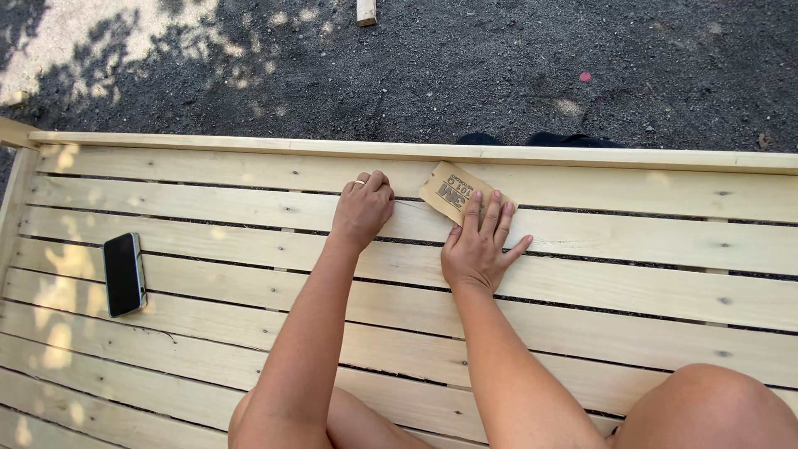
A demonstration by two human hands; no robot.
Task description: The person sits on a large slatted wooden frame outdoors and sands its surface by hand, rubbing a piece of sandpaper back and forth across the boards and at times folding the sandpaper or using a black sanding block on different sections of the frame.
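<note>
Sandpaper sheet [454,191] lies tilted on the slatted wood panel [632,241], pinned flat under the right hand [480,245] fingertips, at eleven o'clock from its palm; left hand [362,209] rests clenched alongside.

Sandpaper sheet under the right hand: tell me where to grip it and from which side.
Take the sandpaper sheet by its free far-left corner, coming from the rail side. It lies flat on the slats, and the right hand pins its near edge with spread fingers, so only the far part shows. A slat gap beneath it may let a fingertip get under. The left hand rests fisted alongside.
</note>
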